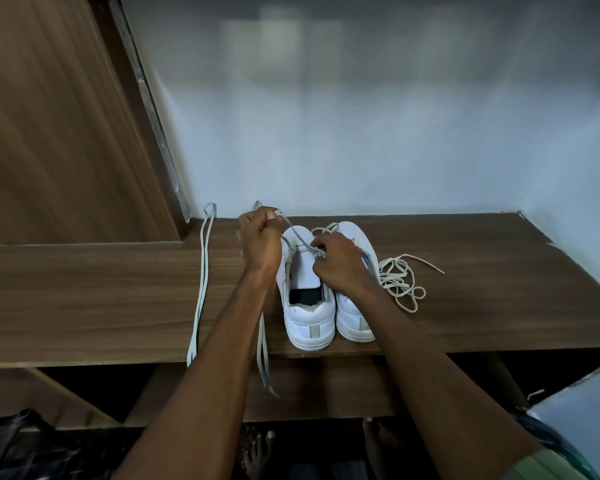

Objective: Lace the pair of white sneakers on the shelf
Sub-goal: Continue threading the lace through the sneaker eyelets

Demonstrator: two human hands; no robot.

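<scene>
The left sneaker [307,289] sits heel toward the person at the front edge of the shelf [482,306], its partner, the right sneaker [355,282], pressed up touching it on the far side. Working lace [293,233] is up and taut now, a flat grey-white ribbon running from the eyelets near the toe straight into the left hand [260,244]. That left hand is closed in a fist around the lace just beyond the toe, pulling away; the slack trails down past the wrist and hangs off the shelf edge. The right hand [340,263] is curled over the eyelet row, fingertips pinched tight at the spot where the lace enters the shoe; whether it grips lace or eyelet flap is hard to tell.

The lace looks limp and light, no stiffness except at the tips, so my read is to take it near the tip for threading and pinch close to the eyelet to guide it. The shoe is light and may slide; steadying it at the upper makes sense.

Out past the right hand's knuckles, a loose lace [400,282] lies tangled in loops on the shelf. Beyond the left fist's outer side, a doubled lace [201,285] drapes over the shelf's edge.
</scene>
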